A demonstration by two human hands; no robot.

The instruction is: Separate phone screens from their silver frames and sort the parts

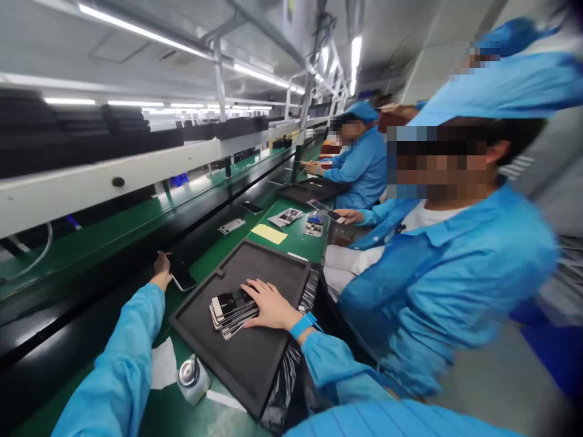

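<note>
My left hand (162, 267) reaches out over the dark conveyor belt (91, 285) and grips a black phone (182, 274) by its near end. My right hand (268, 304) lies flat on a fanned stack of phones (230, 311) that rests in a black foam tray (255, 358). The fingers are spread across the top of the stack. A blue strap circles my right wrist. Both my sleeves are blue.
A small metal-topped dispenser bottle (192, 377) stands left of the tray. A yellow sheet (269, 233) and loose phones (231, 226) lie further along the green bench. A co-worker in blue sits close on my right, holding a phone (325, 210). Another works beyond, at a second tray (307, 189).
</note>
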